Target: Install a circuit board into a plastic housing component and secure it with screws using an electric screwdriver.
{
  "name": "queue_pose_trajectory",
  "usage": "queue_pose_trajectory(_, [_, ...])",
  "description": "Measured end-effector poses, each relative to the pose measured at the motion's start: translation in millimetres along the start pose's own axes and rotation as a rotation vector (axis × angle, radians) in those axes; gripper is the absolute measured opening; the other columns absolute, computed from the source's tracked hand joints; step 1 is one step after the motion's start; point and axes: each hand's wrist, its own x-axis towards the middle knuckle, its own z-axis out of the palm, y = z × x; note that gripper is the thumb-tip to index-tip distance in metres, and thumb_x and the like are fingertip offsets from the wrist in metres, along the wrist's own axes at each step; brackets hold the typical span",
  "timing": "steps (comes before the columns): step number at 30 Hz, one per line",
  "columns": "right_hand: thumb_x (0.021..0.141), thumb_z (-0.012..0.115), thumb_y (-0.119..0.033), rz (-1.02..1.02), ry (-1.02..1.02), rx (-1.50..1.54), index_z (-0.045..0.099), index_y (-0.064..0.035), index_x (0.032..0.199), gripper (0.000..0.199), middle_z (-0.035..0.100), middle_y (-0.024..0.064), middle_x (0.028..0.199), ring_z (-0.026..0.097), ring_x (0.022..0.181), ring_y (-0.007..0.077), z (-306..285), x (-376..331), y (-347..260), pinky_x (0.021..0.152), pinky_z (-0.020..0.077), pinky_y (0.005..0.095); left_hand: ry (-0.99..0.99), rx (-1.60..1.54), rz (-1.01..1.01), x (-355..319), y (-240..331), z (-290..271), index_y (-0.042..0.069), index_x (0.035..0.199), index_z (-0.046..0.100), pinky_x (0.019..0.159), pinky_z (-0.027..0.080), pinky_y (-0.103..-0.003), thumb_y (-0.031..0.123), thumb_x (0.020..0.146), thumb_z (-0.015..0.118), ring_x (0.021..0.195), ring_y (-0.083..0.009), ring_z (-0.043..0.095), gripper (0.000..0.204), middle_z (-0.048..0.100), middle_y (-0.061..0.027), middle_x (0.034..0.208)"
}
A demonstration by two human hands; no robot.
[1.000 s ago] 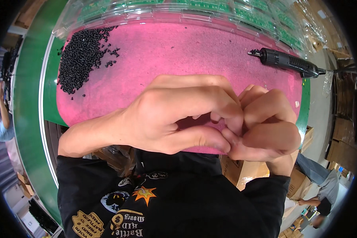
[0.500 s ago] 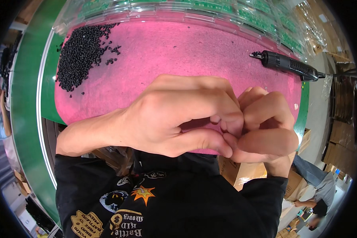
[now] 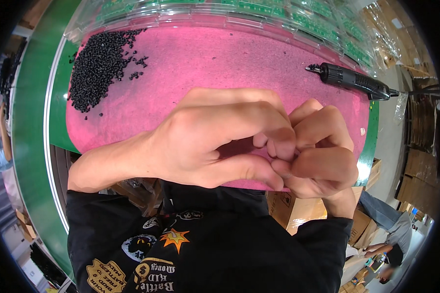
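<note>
the left hand [image 3: 210, 124] and right hand [image 3: 322, 163] meet, curled, over the near edge of the pink mat [image 3: 181, 58], and i cannot tell if they hold anything, so slow, steady fingers seem best, with black bits [image 3: 95, 71] on the mat's far left and a black tool [image 3: 354, 81] far right.

Bright light fills the centre, with shadow beneath the left hand [image 3: 205, 134], glare on clear plastic trays [image 3: 215, 20] up top, and edges curving into black.
</note>
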Motion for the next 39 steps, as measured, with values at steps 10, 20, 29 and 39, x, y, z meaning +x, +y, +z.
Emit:
queue_pose_trajectory(10, [0.076, 0.079, -0.010, 0.175, -0.097, -0.030, 0.048, -0.0122, 0.068, 0.033, 0.047, 0.0042, 0.082, 0.048, 0.067, 0.0190, -6, -1, -13, 0.055, 0.0389, 0.0306, -0.007, 0.027, 0.019, 1, 0, -1, -0.008, 0.096, 0.060, 0.053, 0.049, -0.027, 0.018, 0.076, 0.080, 0.070, -0.0200, 0.062, 0.039, 0.063, -0.0156, 0.083])
queue_pose_trajectory(20, [0.066, 0.081, 0.000, 0.029, 0.011, -0.035, 0.066, -0.0066, 0.083, 0.024, 0.051, 0.0031, 0.073, 0.045, 0.054, 0.0108, 0, 0, -2, 0.043, 0.0354, 0.0227, -0.004, 0.089, 0.030, 3, 3, -3, -0.010, 0.097, 0.061, 0.053, 0.049, -0.028, 0.014, 0.073, 0.081, 0.070, -0.0208, 0.062, 0.040, 0.063, -0.0178, 0.085])
queue_pose_trajectory(29, [0.079, 0.075, -0.007, 0.215, -0.140, -0.179, 0.053, -0.0059, 0.073, 0.023, 0.049, 0.0094, 0.086, 0.047, 0.067, 0.0184, -10, -2, -12, 0.057, 0.0388, 0.0288, 0.035, 0.200, 0.016, 3, 4, -3, -0.009, 0.097, 0.060, 0.051, 0.048, -0.026, 0.012, 0.072, 0.081, 0.070, -0.0187, 0.062, 0.039, 0.063, -0.0160, 0.086])
queue_pose_trajectory(39, [0.068, 0.076, 0.005, 0.099, 0.016, -0.070, 0.065, -0.0043, 0.086, 0.023, 0.051, 0.0080, 0.083, 0.047, 0.061, 0.0129, 2, -8, 3, 0.047, 0.0384, 0.0242, 0.053, 0.244, 0.013, 2, 1, 1, -0.007, 0.099, 0.060, 0.051, 0.049, -0.025, 0.006, 0.069, 0.081, 0.070, -0.0182, 0.062, 0.040, 0.063, -0.0161, 0.089])
